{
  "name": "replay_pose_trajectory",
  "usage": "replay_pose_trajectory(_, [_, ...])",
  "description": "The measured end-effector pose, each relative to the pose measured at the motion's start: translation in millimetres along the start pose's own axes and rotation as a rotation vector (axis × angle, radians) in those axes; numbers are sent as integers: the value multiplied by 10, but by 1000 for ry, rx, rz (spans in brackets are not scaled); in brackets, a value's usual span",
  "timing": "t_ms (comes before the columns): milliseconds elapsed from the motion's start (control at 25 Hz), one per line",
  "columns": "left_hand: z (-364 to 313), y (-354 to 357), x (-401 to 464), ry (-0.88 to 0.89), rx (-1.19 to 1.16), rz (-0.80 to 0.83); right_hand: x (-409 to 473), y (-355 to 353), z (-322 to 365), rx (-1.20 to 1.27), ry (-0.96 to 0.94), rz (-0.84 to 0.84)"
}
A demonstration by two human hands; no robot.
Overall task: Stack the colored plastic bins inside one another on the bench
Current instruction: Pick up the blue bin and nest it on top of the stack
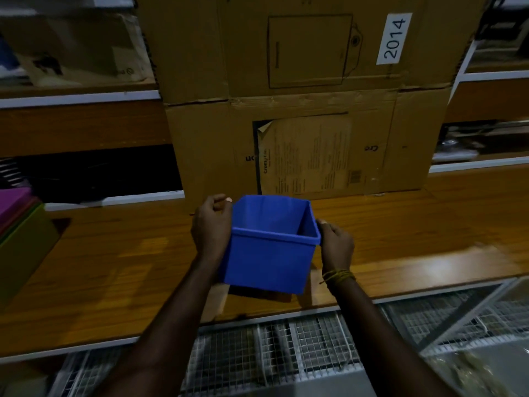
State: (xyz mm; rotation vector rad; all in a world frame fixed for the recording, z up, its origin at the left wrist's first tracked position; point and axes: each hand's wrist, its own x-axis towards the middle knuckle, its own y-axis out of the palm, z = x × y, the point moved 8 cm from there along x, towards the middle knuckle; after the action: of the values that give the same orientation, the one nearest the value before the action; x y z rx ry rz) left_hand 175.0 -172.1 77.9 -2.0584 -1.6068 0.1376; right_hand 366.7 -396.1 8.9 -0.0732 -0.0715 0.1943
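A blue plastic bin (269,262) hangs open side up just above the wooden bench (400,247), near its front edge. It is empty inside. My left hand (211,227) grips its left rim and my right hand (336,243) grips its right rim. At the far left edge of the bench sits a stack of other bins: a green one (25,250) at the bottom, with a red rim and a pink one (13,200) showing above it.
Two large cardboard boxes (300,110) stand stacked at the back of the bench, right behind the blue bin. Shelves with more boxes run left and right behind. White wire mesh baskets (300,345) sit below the bench's front edge.
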Motion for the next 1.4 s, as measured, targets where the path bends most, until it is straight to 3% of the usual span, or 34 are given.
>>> replay_pose_trajectory(320, [352,-509,141,11,12,-91,-281,513,-86,37,23,62])
replay_pose_trajectory(560, [986,-798,208,-99,143,16,-675,1008,-363,-23,68,151])
replay_pose_trajectory(920, [1752,-984,491,-119,403,222,-1252,1669,-579,-122,78,256])
replay_pose_trajectory(1080, [1835,-942,370,-8,520,286,-1403,1812,-544,-103,63,243])
replay_pose_trajectory(1200, [1614,-853,114,172,389,412,-1548,2007,-557,-109,46,283])
replay_pose_trajectory(1280, [1491,-804,-107,269,400,525,-1653,2160,-541,-145,0,315])
replay_pose_trajectory(1400, [1500,-928,-155,372,496,541,-1764,2290,-400,-272,-118,313])
